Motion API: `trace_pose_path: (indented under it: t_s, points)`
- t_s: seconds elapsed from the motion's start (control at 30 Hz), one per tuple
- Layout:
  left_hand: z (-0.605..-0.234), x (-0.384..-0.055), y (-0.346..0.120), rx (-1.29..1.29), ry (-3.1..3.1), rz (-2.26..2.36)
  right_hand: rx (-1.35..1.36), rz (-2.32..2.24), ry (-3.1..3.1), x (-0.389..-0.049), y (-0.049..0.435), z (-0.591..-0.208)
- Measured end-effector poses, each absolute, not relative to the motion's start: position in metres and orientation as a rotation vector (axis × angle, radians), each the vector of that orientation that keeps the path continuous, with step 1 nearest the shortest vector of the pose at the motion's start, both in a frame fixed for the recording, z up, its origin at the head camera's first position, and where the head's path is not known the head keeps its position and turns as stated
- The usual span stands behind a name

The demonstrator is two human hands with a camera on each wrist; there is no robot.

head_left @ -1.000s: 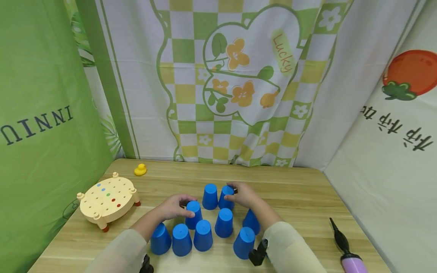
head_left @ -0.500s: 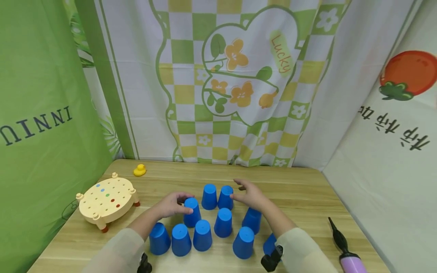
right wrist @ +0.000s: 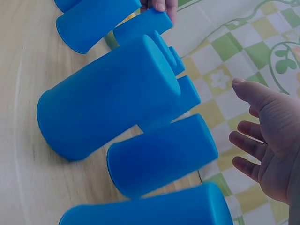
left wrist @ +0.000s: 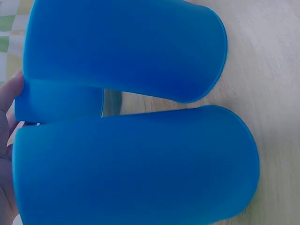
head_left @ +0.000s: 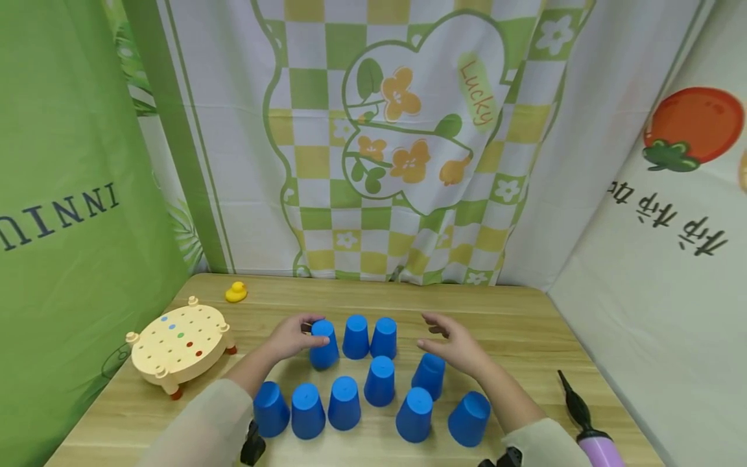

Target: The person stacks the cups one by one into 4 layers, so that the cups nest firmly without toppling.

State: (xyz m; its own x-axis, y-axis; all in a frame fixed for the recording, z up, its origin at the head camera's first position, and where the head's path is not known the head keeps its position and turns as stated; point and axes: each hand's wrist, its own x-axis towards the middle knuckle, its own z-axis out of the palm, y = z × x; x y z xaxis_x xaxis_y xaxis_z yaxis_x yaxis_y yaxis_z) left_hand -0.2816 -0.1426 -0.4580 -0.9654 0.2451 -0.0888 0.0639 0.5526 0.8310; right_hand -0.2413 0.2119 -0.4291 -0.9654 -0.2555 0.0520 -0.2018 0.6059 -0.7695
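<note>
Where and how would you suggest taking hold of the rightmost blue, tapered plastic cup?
The rightmost blue, tapered plastic cup stands narrow end up, so its sides just below the flat top probably grip best; bring the right hand in from its right, where no other cup stands.

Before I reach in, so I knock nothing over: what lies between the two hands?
In the head view: the blue cup that the left hand holds, two more cups, then bare table before the right hand.
</note>
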Motion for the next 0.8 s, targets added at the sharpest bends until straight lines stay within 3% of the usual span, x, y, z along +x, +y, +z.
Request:
trace_pose_path:
  t_s: [0.8]
  points:
    - [-0.466, -0.294, -0.128, 0.162, 2.658, 1.392, -0.192, -1.279, 2.844, -0.189, 0.254, -0.438]
